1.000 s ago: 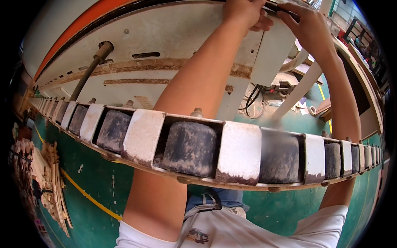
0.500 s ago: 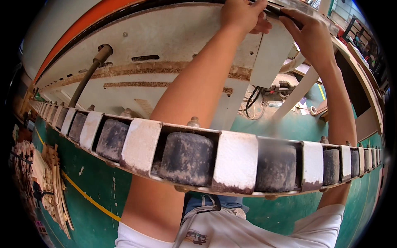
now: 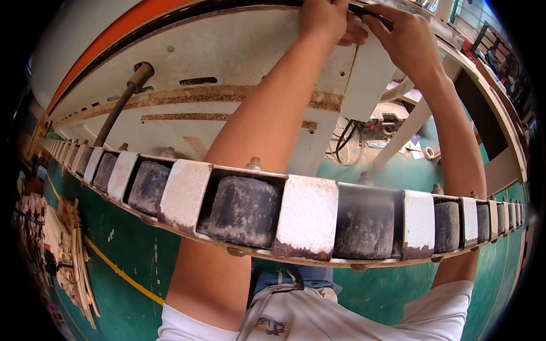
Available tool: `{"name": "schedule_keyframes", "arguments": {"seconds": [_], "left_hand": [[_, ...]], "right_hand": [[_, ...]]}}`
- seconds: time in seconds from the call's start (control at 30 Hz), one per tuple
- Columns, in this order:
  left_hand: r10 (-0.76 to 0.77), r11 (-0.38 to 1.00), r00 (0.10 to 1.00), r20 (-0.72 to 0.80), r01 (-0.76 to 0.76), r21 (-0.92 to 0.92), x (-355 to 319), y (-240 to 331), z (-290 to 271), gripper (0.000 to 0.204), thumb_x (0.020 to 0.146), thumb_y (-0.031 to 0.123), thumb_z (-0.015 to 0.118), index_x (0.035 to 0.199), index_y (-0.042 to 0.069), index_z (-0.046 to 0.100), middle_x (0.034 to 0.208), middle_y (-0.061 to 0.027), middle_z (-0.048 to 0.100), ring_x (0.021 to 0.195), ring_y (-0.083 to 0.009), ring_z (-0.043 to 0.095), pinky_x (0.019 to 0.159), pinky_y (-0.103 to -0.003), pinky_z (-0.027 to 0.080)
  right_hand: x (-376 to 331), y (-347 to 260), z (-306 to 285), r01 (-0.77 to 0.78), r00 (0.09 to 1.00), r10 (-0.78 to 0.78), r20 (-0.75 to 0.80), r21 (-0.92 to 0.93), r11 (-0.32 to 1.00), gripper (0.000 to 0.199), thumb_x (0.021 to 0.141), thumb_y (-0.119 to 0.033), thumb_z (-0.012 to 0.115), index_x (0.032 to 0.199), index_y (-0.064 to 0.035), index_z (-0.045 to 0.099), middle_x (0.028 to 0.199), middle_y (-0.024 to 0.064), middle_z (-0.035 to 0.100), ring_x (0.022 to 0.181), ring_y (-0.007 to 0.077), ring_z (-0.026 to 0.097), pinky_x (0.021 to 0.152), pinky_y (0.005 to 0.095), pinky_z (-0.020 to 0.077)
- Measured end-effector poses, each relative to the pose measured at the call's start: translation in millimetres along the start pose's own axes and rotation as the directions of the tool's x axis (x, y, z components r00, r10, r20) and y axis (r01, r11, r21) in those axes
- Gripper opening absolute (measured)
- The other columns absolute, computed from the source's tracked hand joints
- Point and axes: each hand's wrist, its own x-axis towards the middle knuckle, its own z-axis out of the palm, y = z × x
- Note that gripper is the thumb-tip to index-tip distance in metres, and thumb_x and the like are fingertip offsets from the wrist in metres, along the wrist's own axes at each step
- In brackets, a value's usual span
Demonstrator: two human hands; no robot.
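Note:
My left hand (image 3: 325, 25) is at the top edge of the view, its fingers curled and closed on a thin black strip (image 3: 364, 11). Its uppermost part is cut off by the frame. To its right, my right hand (image 3: 405, 35) pinches the same strip between thumb and fingers. The strip appears to run along the rim of a pale board panel (image 3: 250, 42). Both forearms pass behind a rail of black rollers (image 3: 244, 210) set between worn white brackets (image 3: 307, 216), which crosses the view and hides part of each arm.
A grey-brown hose or rod (image 3: 116, 111) comes out of a hole in the panel at left. An orange band (image 3: 102, 54) curves above it. Stacked wood strips (image 3: 71, 250) lie at lower left. Cables (image 3: 344, 142) and a tape roll (image 3: 429, 152) show on the green floor (image 3: 131, 244).
Both hands have shifted slightly left along the top edge, still on the strip. The rollers and panel also appear slightly further left in the view.

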Motion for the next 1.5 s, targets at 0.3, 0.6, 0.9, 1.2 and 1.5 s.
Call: {"name": "schedule_keyframes", "arguments": {"seconds": [0.3, 0.6, 0.9, 1.2, 1.5], "left_hand": [[0.256, 0.902, 0.962, -0.09, -0.205, 0.38, 22, -21, 1, 0.059, 0.099, 0.048, 0.061, 0.082, -0.007, 0.073, 0.08, -0.0262, 0.072, 0.08, -0.0397, 0.074, 0.073, -0.049, 0.057], [-0.205, 0.936, 0.954, 0.22, 0.257, -0.242, -13, 22, 2, 0.055, 0.101, 0.05, 0.063, 0.075, 0.001, 0.064, 0.072, -0.0167, 0.072, 0.057, -0.0277, 0.074, 0.042, -0.034, 0.056], [0.088, 0.972, 0.994, -0.07, -0.07, 0.226, 12, -8, 1, 0.057, 0.101, 0.045, 0.061, 0.09, -0.008, 0.073, 0.081, -0.0232, 0.074, 0.073, -0.0339, 0.076, 0.066, -0.043, 0.058], [0.203, 0.958, 0.973, -0.107, -0.175, 0.229, 4, -5, 9, 0.054, 0.101, 0.043, 0.061, 0.098, -0.01, 0.073, 0.088, -0.026, 0.075, 0.082, -0.0376, 0.076, 0.073, -0.045, 0.058], [-0.077, 0.98, 0.995, -0.064, 0.087, 0.178, -6, 25, 6, 0.049, 0.104, 0.038, 0.06, 0.098, -0.009, 0.072, 0.086, -0.0188, 0.075, 0.073, -0.0327, 0.076, 0.055, -0.043, 0.061]], "right_hand": [[2, -13, 2, -0.11, 0.994, 0.112, 0.021, -0.083, 0.99, 0.027, 0.094, -0.03, 0.07, 0.113, -0.0128, 0.078, 0.088, 0.0168, 0.075, 0.074, 0.0331, 0.072, 0.073, 0.0417, 0.0562], [-4, 14, -10, -0.054, 0.998, 0.058, 0.026, -0.141, 0.988, 0.031, 0.096, -0.034, 0.071, 0.115, -0.0123, 0.078, 0.093, 0.0181, 0.076, 0.081, 0.0335, 0.074, 0.076, 0.041, 0.0565], [3, 17, 19, -0.088, 0.996, 0.088, 0.017, 0.035, 0.995, 0.028, 0.094, -0.031, 0.07, 0.115, -0.0139, 0.078, 0.084, 0.0169, 0.074, 0.071, 0.0331, 0.071, 0.071, 0.042, 0.056], [4, 8, 7, -0.087, 0.996, 0.086, 0.013, 0.098, 0.991, 0.025, 0.087, -0.022, 0.071, 0.107, -0.0111, 0.08, 0.087, 0.0184, 0.075, 0.076, 0.034, 0.074, 0.074, 0.0413, 0.0584], [3, 20, 18, -0.06, 0.998, 0.061, 0.001, 0.141, 0.988, 0.028, 0.087, -0.024, 0.069, 0.106, -0.0068, 0.079, 0.092, 0.0205, 0.075, 0.081, 0.037, 0.074, 0.077, 0.0417, 0.0587]]}}
